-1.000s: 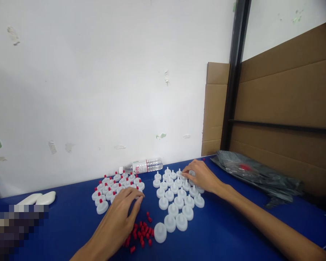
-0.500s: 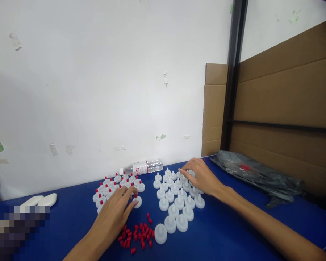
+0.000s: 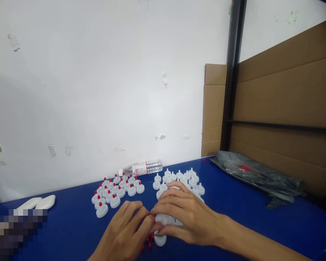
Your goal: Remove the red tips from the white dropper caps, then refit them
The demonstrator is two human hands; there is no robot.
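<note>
My left hand [image 3: 126,232] and my right hand [image 3: 186,217] meet fingertip to fingertip low in the middle of the blue table [image 3: 70,228]. The left fingers are curled into a pinch; what they hold is hidden. The right fingers close over a white cap [image 3: 163,219] at the near end of the plain white caps [image 3: 179,177]. A few loose red tips [image 3: 148,245] show beneath the hands, and most of that pile is covered. To the left stands a cluster of white caps with red tips [image 3: 115,188].
A clear water bottle [image 3: 143,167] lies against the white wall behind the caps. A black plastic bag [image 3: 256,174] lies at the right, below cardboard sheets [image 3: 285,105]. Two white oblong objects [image 3: 39,203] rest at the far left beside a blurred patch.
My right hand came back from the far caps toward me. My left hand pulled back from the red-tipped cluster. Both now meet over the red tips and near caps.
</note>
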